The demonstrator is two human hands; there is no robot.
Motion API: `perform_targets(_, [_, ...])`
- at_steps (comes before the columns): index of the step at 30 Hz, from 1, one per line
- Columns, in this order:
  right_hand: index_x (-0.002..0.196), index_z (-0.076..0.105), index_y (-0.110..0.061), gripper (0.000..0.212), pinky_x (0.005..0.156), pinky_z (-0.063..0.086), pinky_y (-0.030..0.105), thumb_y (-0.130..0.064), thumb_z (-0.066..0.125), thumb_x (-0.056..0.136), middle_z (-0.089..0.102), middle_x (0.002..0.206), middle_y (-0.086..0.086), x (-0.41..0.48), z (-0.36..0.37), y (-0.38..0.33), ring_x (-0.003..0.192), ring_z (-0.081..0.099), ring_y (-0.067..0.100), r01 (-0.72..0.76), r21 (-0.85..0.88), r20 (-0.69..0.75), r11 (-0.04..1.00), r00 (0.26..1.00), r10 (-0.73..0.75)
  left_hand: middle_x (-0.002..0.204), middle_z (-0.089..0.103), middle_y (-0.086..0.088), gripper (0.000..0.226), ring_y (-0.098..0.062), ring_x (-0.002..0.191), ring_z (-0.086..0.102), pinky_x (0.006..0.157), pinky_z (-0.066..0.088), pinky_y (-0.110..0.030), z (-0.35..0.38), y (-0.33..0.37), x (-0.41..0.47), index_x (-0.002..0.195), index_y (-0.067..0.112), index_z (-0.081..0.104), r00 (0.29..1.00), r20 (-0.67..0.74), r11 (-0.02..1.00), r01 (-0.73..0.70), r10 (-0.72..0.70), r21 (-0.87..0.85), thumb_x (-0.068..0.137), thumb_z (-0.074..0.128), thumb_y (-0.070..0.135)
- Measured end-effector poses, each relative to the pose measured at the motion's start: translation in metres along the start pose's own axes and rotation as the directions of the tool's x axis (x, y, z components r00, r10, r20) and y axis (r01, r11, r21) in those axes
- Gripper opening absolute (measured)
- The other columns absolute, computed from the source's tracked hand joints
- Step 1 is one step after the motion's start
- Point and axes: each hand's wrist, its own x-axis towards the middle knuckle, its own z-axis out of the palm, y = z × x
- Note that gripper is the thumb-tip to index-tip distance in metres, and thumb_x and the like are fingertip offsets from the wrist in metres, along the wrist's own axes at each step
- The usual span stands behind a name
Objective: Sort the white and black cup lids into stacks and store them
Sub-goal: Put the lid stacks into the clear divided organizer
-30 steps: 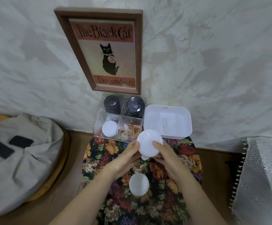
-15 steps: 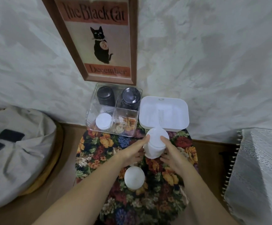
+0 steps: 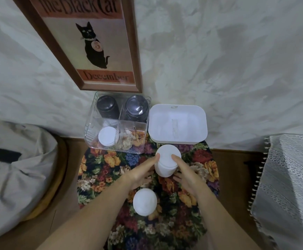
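A tall stack of white lids [image 3: 166,162] stands on the floral table [image 3: 109,163], just in front of the white bin. My left hand [image 3: 143,173] and my right hand [image 3: 186,175] hold it from either side, fingertips on its top rim. A second white stack [image 3: 145,202] stands nearer me, between my forearms, untouched. The clear divided organizer [image 3: 92,123] at the back left holds two black lid stacks [image 3: 107,106] [image 3: 137,108] in its rear compartments and a short white stack [image 3: 107,136] in its front left one.
An empty white plastic bin [image 3: 177,121] stands against the wall, right of the organizer. A framed cat poster [image 3: 92,44] leans above it. A grey cushion [image 3: 15,168] lies on the floor left; a lace-covered surface [image 3: 289,186] is at the right.
Both hands lowered the white stack from a tilted, lifted position down onto the table, upright. The camera moved closer and tipped downward.
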Motion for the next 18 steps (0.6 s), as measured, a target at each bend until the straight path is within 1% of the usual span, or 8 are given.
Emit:
perform_targets(2, [0.158, 0.033, -0.032, 0.096, 0.115, 0.034, 0.045, -0.071, 0.072, 0.079, 0.034, 0.163, -0.002, 0.002, -0.004, 0.003, 0.148, 0.035, 0.022, -0.010, 0.010, 0.004, 1.000, 1.000, 0.010, 0.169, 0.022, 0.003, 0.088, -0.023, 0.156, 0.021, 0.126, 0.025, -0.045, 0.001, 0.000, 0.002, 0.148, 0.048, 0.032, 0.999, 0.031, 0.999, 0.020, -0.019, -0.025, 0.075, 0.055, 0.091])
perform_targets(3, [0.157, 0.034, -0.032, 0.100, 0.115, 0.034, 0.045, -0.072, 0.074, 0.076, 0.034, 0.163, -0.003, 0.002, -0.006, 0.004, 0.149, 0.034, 0.022, -0.017, 0.016, 0.017, 1.000, 1.000, 0.017, 0.169, 0.022, 0.003, 0.084, -0.023, 0.156, 0.021, 0.126, 0.025, -0.045, 0.002, 0.000, 0.002, 0.143, 0.049, 0.032, 0.999, 0.048, 0.999, 0.028, -0.026, -0.038, 0.075, 0.056, 0.090])
perform_targets(4, [0.157, 0.034, -0.032, 0.103, 0.116, 0.034, 0.046, -0.074, 0.076, 0.073, 0.035, 0.163, -0.004, 0.003, -0.007, 0.003, 0.149, 0.034, 0.021, -0.026, 0.014, 0.029, 1.000, 0.999, 0.026, 0.169, 0.021, 0.003, 0.085, -0.023, 0.157, 0.020, 0.126, 0.025, -0.045, 0.001, 0.001, 0.003, 0.141, 0.049, 0.032, 0.998, 0.059, 0.998, 0.029, -0.027, -0.049, 0.072, 0.058, 0.090])
perform_targets(5, [0.157, 0.035, -0.032, 0.103, 0.118, 0.034, 0.048, -0.074, 0.076, 0.073, 0.037, 0.162, -0.004, 0.003, -0.007, 0.003, 0.148, 0.034, 0.021, -0.035, 0.006, 0.039, 0.999, 0.999, 0.035, 0.169, 0.021, 0.004, 0.091, -0.023, 0.157, 0.020, 0.126, 0.025, -0.045, 0.000, 0.000, 0.003, 0.141, 0.049, 0.032, 0.997, 0.069, 0.998, 0.026, -0.022, -0.057, 0.067, 0.062, 0.092])
perform_targets(7, [0.154, 0.039, -0.032, 0.093, 0.120, 0.033, 0.050, -0.070, 0.073, 0.076, 0.041, 0.158, -0.004, 0.003, -0.007, 0.002, 0.145, 0.038, 0.020, -0.041, 0.004, 0.036, 0.999, 0.999, 0.041, 0.169, 0.023, 0.004, 0.106, -0.022, 0.156, 0.021, 0.127, 0.024, -0.045, 0.000, 0.001, 0.003, 0.142, 0.048, 0.033, 0.997, 0.076, 0.998, 0.002, 0.003, -0.066, 0.054, 0.069, 0.094])
perform_targets(10, [0.146, 0.045, -0.033, 0.081, 0.118, 0.038, 0.049, -0.064, 0.071, 0.077, 0.048, 0.152, -0.004, 0.004, -0.007, 0.004, 0.138, 0.046, 0.018, -0.036, 0.021, 0.017, 0.999, 0.999, 0.036, 0.164, 0.031, 0.003, 0.115, -0.021, 0.153, 0.029, 0.127, 0.025, -0.045, 0.002, 0.000, 0.003, 0.142, 0.045, 0.034, 0.998, 0.054, 0.996, -0.023, 0.028, -0.082, 0.046, 0.074, 0.094])
perform_targets(14, [0.141, 0.048, -0.034, 0.074, 0.110, 0.044, 0.042, -0.061, 0.072, 0.077, 0.052, 0.147, -0.005, -0.001, -0.003, 0.000, 0.127, 0.052, 0.013, -0.034, 0.002, 0.024, 0.999, 0.999, 0.034, 0.160, 0.037, 0.001, 0.121, -0.023, 0.150, 0.035, 0.127, 0.024, -0.045, 0.004, -0.001, -0.003, 0.147, 0.041, 0.032, 0.997, 0.038, 0.993, -0.061, 0.065, -0.099, 0.047, 0.075, 0.092])
perform_targets(18, [0.144, 0.047, -0.034, 0.078, 0.109, 0.044, 0.041, -0.065, 0.071, 0.077, 0.052, 0.147, -0.006, -0.011, 0.004, -0.007, 0.129, 0.052, 0.014, 0.005, -0.048, 0.027, 0.999, 1.000, -0.004, 0.158, 0.040, -0.001, 0.118, -0.025, 0.148, 0.038, 0.127, 0.026, -0.047, 0.007, 0.003, -0.015, 0.149, 0.036, 0.034, 0.992, 0.001, 0.987, -0.122, 0.122, -0.106, 0.052, 0.073, 0.092])
